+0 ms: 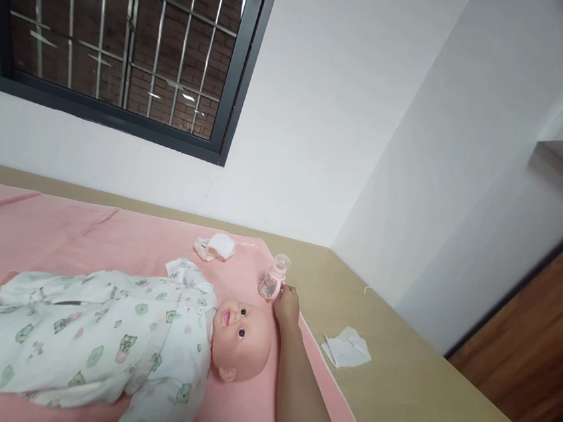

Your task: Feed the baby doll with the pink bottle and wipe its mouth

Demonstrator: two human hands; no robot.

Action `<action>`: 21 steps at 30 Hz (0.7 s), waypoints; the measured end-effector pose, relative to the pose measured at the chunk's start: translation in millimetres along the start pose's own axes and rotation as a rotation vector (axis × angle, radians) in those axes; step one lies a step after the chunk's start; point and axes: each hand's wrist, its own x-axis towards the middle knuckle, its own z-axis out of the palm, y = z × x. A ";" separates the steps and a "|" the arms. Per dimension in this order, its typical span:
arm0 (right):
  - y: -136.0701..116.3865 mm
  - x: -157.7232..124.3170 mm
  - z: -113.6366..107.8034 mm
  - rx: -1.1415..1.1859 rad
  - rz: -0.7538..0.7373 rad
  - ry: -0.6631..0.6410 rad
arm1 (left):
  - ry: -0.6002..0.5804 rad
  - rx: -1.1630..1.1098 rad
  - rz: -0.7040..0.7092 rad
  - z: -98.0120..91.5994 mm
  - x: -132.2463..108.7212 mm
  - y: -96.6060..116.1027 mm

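Note:
My right hand (288, 304) reaches in from the bottom, fingers closed on the handle of a small baby bottle (270, 285). The bottle has a pale pink collar and a clear cap, and a little clear liquid shows inside. It stands slightly tilted in view near the edge of the pink mat (58, 228). Just left of my forearm lies a baby doll (97, 333) on its back, wearing a white outfit with green and pink prints. Its head is beside my wrist. My left hand is out of view.
A crumpled white cloth or tissue (221, 247) lies on the mat beyond the doll's shoulder. Another white tissue (347, 347) rests on the wooden surface (405, 378) to the right. White walls and a barred window (128, 40) stand behind.

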 end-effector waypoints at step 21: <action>-2.9 -2.8 -3.3 0.088 -0.001 -0.050 | -0.047 -0.053 0.008 -10.9 -12.8 -13.7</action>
